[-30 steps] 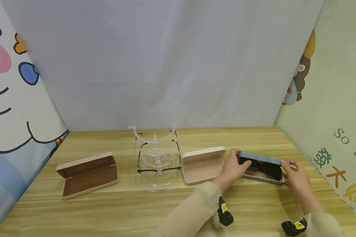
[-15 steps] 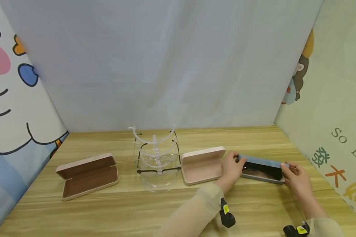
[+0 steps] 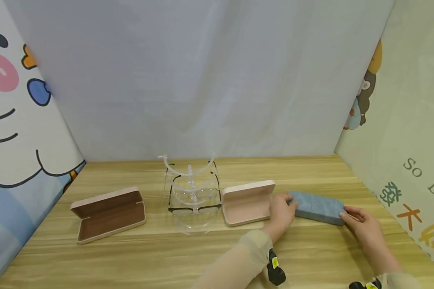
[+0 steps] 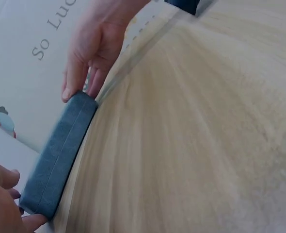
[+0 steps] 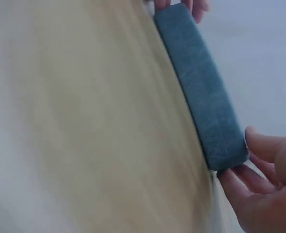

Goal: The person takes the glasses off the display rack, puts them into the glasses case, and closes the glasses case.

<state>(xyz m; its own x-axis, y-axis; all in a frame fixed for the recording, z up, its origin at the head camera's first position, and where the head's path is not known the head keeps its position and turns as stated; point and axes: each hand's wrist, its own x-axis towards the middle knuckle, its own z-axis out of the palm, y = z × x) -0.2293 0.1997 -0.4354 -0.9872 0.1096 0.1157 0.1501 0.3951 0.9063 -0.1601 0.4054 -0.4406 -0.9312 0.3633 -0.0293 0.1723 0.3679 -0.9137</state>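
A blue glasses case (image 3: 320,207), its lid down, lies on the right part of the table. My left hand (image 3: 283,211) grips its left end, fingers round the corner. At the opposite end my right hand (image 3: 365,228) holds the case, with the thumb on the near side. In the left wrist view both ends of the case (image 4: 60,153) are between fingers. The right wrist view shows thumb and fingers about the near end of the case (image 5: 201,92). Whatever is inside is hidden.
Left of my hands stands a white glasses case with its lid up and a pink lining (image 3: 247,206). A clear stand (image 3: 191,180) bears eyeglasses (image 3: 195,209). Farther left lies a raised-lid case with brown lining (image 3: 112,218). A grey curtain (image 3: 217,80) closes off the back.
The blue case's lid has come down over the dark sunglasses, which are now out of sight. Both hands stay at its ends, having moved down slightly.
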